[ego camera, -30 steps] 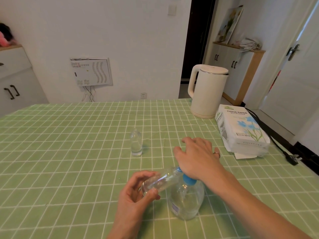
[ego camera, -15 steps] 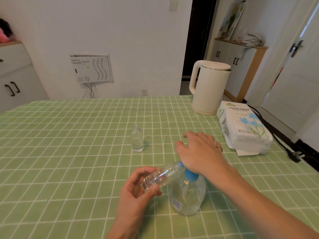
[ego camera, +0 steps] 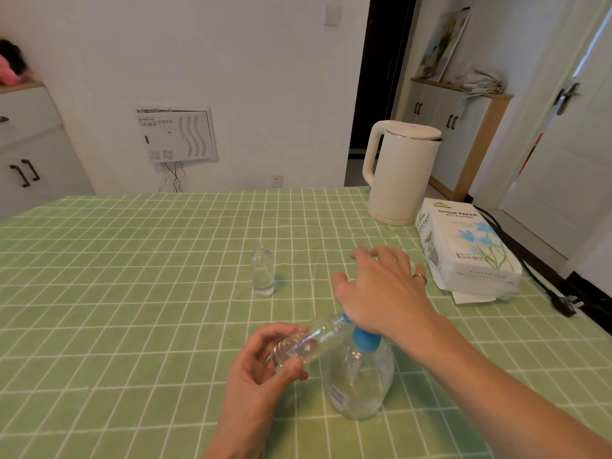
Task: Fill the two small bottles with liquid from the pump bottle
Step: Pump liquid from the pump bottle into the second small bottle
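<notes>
A green checked tablecloth (ego camera: 132,293) covers the work surface. A cream plastic kettle (ego camera: 400,173) and a white tissue-paper pack (ego camera: 463,246) are set at the far right, well apart from the work. The clear round pump bottle (ego camera: 361,382) with its blue pump head is stood upright near the front edge, within reach of both hands. The right hand (ego camera: 384,289) is laid palm-down on the pump head with fingers spread and uncurled, grasping nothing; the palm is judged to be pressing to dispense. The left hand (ego camera: 261,369) is curled round a small clear plastic bottle (ego camera: 308,342). It is held tilted with its mouth at the blue nozzle, presumably so that liquid is caught directly. Its fill level cannot be read. A second small clear bottle (ego camera: 262,270) stands upright farther back, untouched, with some liquid apparent at its base. Step in hand, as judged: filling of the held bottle.
</notes>
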The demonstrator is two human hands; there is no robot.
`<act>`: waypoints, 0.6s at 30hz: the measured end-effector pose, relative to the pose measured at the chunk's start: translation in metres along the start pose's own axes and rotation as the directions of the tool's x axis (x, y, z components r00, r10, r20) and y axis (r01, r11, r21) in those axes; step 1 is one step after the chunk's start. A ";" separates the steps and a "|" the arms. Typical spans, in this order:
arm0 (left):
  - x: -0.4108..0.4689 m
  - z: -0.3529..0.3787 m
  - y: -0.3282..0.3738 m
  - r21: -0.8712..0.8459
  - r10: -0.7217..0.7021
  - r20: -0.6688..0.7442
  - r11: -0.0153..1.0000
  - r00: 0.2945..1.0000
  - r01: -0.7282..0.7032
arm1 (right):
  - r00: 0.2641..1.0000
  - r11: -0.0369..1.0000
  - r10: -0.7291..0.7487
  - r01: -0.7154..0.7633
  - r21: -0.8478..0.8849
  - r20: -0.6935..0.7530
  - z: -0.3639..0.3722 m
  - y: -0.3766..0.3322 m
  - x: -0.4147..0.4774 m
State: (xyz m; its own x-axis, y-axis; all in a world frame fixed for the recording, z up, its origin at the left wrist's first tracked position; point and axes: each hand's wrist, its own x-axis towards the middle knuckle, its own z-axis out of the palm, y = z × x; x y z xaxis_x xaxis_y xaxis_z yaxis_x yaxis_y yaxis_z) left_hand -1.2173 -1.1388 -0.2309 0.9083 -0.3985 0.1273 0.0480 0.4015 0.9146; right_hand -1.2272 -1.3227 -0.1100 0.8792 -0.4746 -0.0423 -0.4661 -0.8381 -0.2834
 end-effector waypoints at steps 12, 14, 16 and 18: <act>-0.001 0.002 0.001 0.006 0.005 0.003 1.000 1.000 -0.005 | 1.000 0.999 0.003 -0.002 0.033 -0.008 0.000 0.003 -0.004; 0.000 0.001 -0.001 -0.008 0.006 0.010 1.000 1.000 -0.006 | 0.999 1.000 -0.023 0.023 0.003 -0.038 -0.001 0.002 -0.004; 0.000 0.000 -0.002 -0.016 0.003 0.008 1.000 1.000 -0.003 | 1.000 1.000 -0.025 0.025 0.013 -0.014 0.000 0.000 -0.002; 0.001 0.000 -0.002 -0.022 0.007 0.003 1.000 1.000 -0.006 | 1.000 0.998 -0.001 0.000 0.062 0.029 0.003 0.001 -0.002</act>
State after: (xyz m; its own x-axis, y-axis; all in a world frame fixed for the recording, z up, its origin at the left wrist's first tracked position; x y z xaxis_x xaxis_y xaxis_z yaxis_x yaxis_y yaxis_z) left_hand -1.2164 -1.1396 -0.2324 0.9074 -0.3983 0.1344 0.0513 0.4223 0.9050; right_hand -1.2291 -1.3220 -0.1130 0.8824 -0.4653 -0.0701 -0.4594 -0.8197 -0.3422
